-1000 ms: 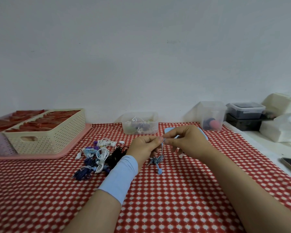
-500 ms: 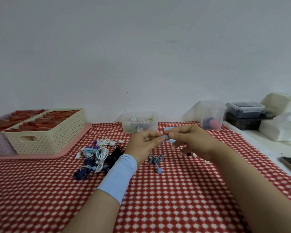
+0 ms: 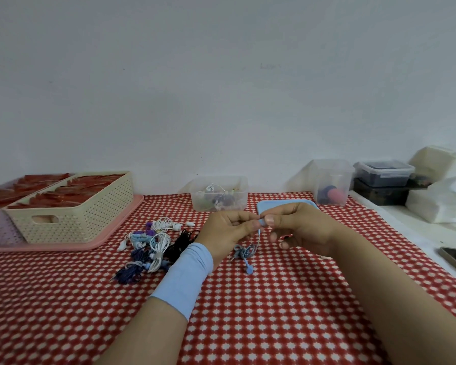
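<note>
The left hand (image 3: 228,233), with a pale blue cuff (image 3: 184,280) on its wrist, and the right hand (image 3: 303,230) meet above the bench (image 3: 274,306). Each pinches the top end of a light blue earphone (image 3: 245,252) between thumb and forefinger, the fingers (image 3: 270,220) of the two hands nearly touching. The right hand's other fingers curl loosely underneath. From the pinch a thin cord drops to a coiled bundle on the red-and-white cloth just below the fingers, with one earbud trailing toward the person. Left of the fingers lies a pile of bundled earphones (image 3: 153,246) in white, purple, black and navy. Beyond the fingers stand a clear tub (image 3: 219,193) and a blue lid (image 3: 277,204), and far to their left a cream basket (image 3: 71,217) sits on a pink tray (image 3: 121,222)
</note>
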Demonstrator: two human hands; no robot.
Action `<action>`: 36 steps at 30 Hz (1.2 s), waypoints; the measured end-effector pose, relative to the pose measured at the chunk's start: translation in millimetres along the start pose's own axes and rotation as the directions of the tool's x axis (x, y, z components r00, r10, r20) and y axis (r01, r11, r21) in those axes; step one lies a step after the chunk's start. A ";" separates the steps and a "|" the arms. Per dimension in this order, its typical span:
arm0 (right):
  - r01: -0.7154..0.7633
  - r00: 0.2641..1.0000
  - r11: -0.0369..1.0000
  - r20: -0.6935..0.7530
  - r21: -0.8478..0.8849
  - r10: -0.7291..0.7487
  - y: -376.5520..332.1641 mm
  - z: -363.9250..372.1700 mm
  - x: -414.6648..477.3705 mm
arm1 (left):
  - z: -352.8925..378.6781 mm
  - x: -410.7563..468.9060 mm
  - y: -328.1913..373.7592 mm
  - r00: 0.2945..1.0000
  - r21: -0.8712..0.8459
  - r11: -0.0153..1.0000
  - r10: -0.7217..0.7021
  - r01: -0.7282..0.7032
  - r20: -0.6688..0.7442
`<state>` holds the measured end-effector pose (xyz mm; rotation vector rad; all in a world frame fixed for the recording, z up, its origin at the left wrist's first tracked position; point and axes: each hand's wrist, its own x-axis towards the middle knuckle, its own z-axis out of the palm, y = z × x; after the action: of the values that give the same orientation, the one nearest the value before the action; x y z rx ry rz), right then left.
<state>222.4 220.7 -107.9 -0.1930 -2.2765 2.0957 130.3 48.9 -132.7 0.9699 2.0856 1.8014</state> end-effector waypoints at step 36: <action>0.131 0.959 0.721 -0.098 -0.680 -0.267 18.2 5.1 20.0 | -19.8 7.6 -9.1 0.996 0.401 0.916 0.050 -0.015 -0.078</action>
<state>203.1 219.5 -127.5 -0.1437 -2.6696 1.0207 110.5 37.4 -134.9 1.0379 2.5727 1.4789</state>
